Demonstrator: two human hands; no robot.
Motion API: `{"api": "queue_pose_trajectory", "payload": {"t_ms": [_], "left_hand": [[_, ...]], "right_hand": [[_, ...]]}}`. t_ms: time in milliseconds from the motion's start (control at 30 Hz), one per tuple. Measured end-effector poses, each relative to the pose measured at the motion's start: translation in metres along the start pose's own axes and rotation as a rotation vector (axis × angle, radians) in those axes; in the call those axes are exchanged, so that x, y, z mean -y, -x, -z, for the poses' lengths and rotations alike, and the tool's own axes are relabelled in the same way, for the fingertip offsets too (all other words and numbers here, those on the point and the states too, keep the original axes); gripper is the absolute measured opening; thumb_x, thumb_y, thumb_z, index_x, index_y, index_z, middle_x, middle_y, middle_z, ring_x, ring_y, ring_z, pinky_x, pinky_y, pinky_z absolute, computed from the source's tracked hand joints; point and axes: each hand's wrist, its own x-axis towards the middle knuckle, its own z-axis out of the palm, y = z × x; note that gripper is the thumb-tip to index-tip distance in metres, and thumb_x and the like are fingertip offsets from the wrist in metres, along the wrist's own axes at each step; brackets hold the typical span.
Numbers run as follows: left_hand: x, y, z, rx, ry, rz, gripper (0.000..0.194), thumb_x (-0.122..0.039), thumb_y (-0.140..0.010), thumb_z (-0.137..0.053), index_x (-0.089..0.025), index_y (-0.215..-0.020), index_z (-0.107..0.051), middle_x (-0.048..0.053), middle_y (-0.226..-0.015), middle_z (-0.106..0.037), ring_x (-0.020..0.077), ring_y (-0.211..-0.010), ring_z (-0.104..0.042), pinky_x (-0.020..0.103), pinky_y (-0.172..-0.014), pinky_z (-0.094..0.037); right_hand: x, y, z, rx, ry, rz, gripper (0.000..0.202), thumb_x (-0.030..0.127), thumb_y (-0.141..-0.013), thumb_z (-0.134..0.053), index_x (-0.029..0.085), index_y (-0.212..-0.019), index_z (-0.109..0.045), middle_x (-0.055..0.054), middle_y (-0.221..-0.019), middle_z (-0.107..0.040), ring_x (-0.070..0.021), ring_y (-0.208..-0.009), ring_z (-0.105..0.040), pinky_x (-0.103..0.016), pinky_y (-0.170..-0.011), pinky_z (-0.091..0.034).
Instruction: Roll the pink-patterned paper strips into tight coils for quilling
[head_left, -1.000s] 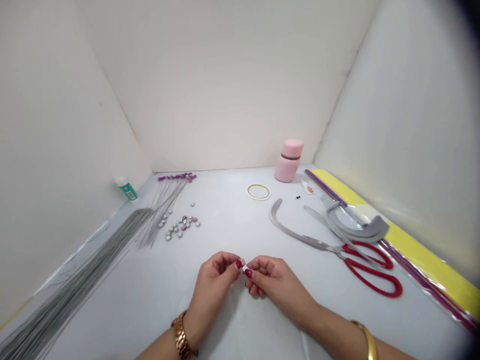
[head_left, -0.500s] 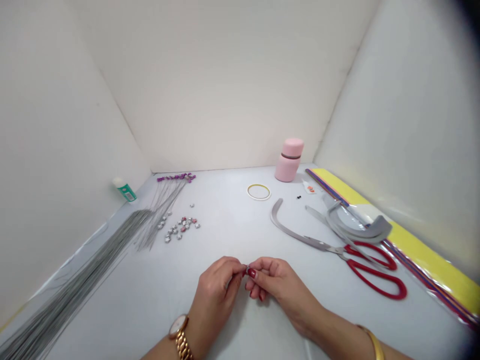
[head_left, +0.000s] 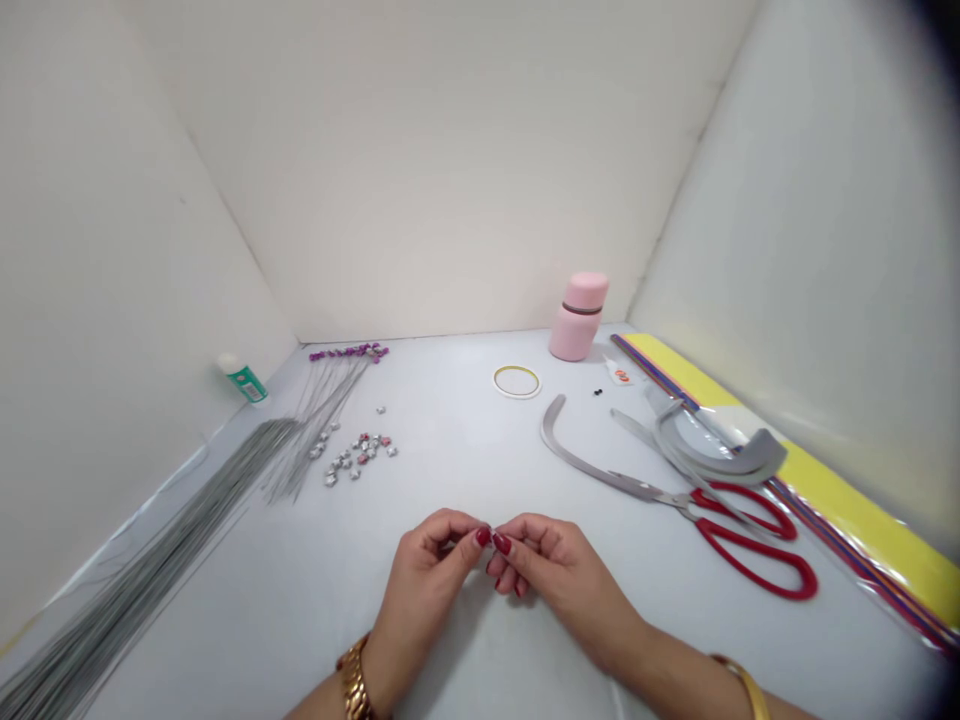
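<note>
- Fingers: left hand (head_left: 431,570) and right hand (head_left: 574,575) meet tip to tip, each with thumb against index finger, pinching 1 small piece (head_left: 490,534) between them. Piece is mostly covered; shape and material can't be told. Right hand's other fingers curl underneath.
- In hand: looks like fine 2-handed fingertip work. My read: something this small calls for light, even pressure, thumbs close together.
- Wrists: gold-tone link watch (head_left: 354,680) on the left, smooth gold bangle (head_left: 742,682) on the right.
- Ahead-left: loose cluster of small puffy stars (head_left: 331,480), mostly shiny silver, a few pink. 1 silver star (head_left: 381,410) sits apart, farther back.
- Left: long bundle of thin, straight gray wires (head_left: 161,545). Beyond, more wires fan out under purple tips (head_left: 345,353).
- Right: red-handled scissors (head_left: 808,582), blades pointing left; curved, flat gray strips (head_left: 757,462) overlap near the handles. 1 long strip (head_left: 581,463) meets the blades; can't tell over or under.
- Far right: glossy, plastic-wrapped flat stack, yellow sheet (head_left: 862,508) on top.
- Back: white-and-yellow ring (head_left: 517,396) lying flat, pink bottle (head_left: 576,335) upright, small white packet (head_left: 619,375), tiny black bits (head_left: 598,392).
- Left wall: green-and-white tube (head_left: 247,384), tilted.
</note>
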Motion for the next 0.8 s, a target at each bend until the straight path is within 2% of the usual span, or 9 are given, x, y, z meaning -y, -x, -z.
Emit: {"api": "queue_pose_trajectory", "payload": {"t_ms": [100, 233, 300, 400, 633, 800], "left_hand": [[-0.0010, -0.0005, -0.0008, 0.017, 0.041, 0.030, 0.017, -0.027, -0.076, -0.058, -0.012, -0.069, -0.061, 0.003, -0.059, -0.061, 0.0144, -0.060, -0.056, 0.026, -0.060, -0.042], [-0.0030, 0.0023, -0.0026, -0.004, 0.119, 0.081, 0.013, -0.025, -0.077, -0.059, -0.012, -0.073, -0.061, 0.002, -0.060, -0.061, 0.0127, -0.059, -0.054, 0.024, -0.059, -0.040], [-0.0043, 0.0026, -0.0042, 0.064, 0.235, 0.094, 0.013, -0.025, -0.079, -0.056, -0.013, -0.079, -0.060, 0.002, -0.059, -0.060, 0.0132, -0.058, -0.054, 0.027, -0.060, -0.041], [-0.0059, 0.0014, -0.0053, 0.179, 0.378, 0.121, 0.015, -0.024, -0.081, -0.052, -0.012, -0.073, -0.057, 0.002, -0.053, -0.058, 0.0149, -0.054, -0.055, 0.031, -0.061, -0.041], [-0.0001, -0.0024, 0.0016, 0.248, 0.428, 0.209, 0.016, -0.022, -0.080, -0.055, -0.013, -0.067, -0.054, 0.003, -0.051, -0.059, 0.0156, -0.051, -0.056, 0.030, -0.058, -0.038], [-0.0017, -0.0028, -0.0018, 0.246, 0.428, 0.181, 0.021, -0.029, -0.083, -0.050, -0.013, -0.072, -0.056, 0.004, -0.053, -0.060, 0.0172, -0.054, -0.058, 0.030, -0.058, -0.039]], "right_hand": [[-0.0012, -0.0009, -0.0002, -0.016, 0.055, 0.005, 0.022, 0.034, -0.075, -0.059, 0.014, -0.068, -0.062, 0.000, -0.056, -0.060, -0.0093, -0.050, -0.052, -0.021, -0.049, -0.038], [-0.0028, -0.0019, 0.0002, 0.005, 0.039, -0.013, 0.026, 0.038, -0.076, -0.058, 0.013, -0.068, -0.060, 0.000, -0.056, -0.060, -0.0088, -0.049, -0.052, -0.020, -0.048, -0.036], [-0.0031, -0.0021, 0.0001, 0.049, -0.023, -0.038, 0.029, 0.040, -0.076, -0.058, 0.012, -0.068, -0.059, 0.000, -0.056, -0.060, -0.0078, -0.047, -0.051, -0.019, -0.047, -0.035], [-0.0030, -0.0025, 0.0002, 0.096, -0.111, -0.084, 0.031, 0.042, -0.074, -0.060, 0.012, -0.067, -0.058, 0.000, -0.055, -0.060, -0.0069, -0.045, -0.051, -0.018, -0.045, -0.033], [-0.0034, -0.0035, 0.0022, 0.181, -0.191, -0.148, 0.028, 0.038, -0.072, -0.064, 0.011, -0.068, -0.055, -0.002, -0.053, -0.061, -0.0067, -0.041, -0.051, -0.017, -0.041, -0.032], [-0.0029, -0.0030, 0.0011, 0.146, -0.170, -0.130, 0.030, 0.040, -0.071, -0.064, 0.011, -0.066, -0.055, -0.001, -0.052, -0.060, -0.0060, -0.041, -0.050, -0.017, -0.042, -0.033]]}}
